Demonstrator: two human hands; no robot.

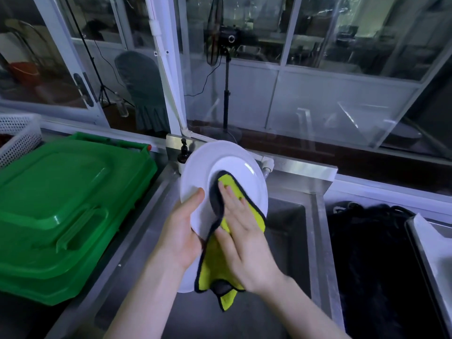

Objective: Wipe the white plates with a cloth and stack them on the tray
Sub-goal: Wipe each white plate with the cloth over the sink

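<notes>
A white plate [208, 162] is held tilted above the steel sink [288, 231]. My left hand [181, 231] grips its lower left edge, thumb lying on the plate's face. A yellow cloth with dark trim [256, 214] lies on the plate's middle and hangs below its bottom edge. My right hand [244, 238] presses the cloth flat against the plate with straight fingers. The lower part of the plate is hidden behind the cloth and hands.
A green plastic crate with lid [63, 206] sits left of the sink. A white perforated basket [17, 135] stands at far left. A dark bin [371, 260] and a metal tray edge [425, 253] are at right. A small dark bottle [184, 152] stands behind the plate.
</notes>
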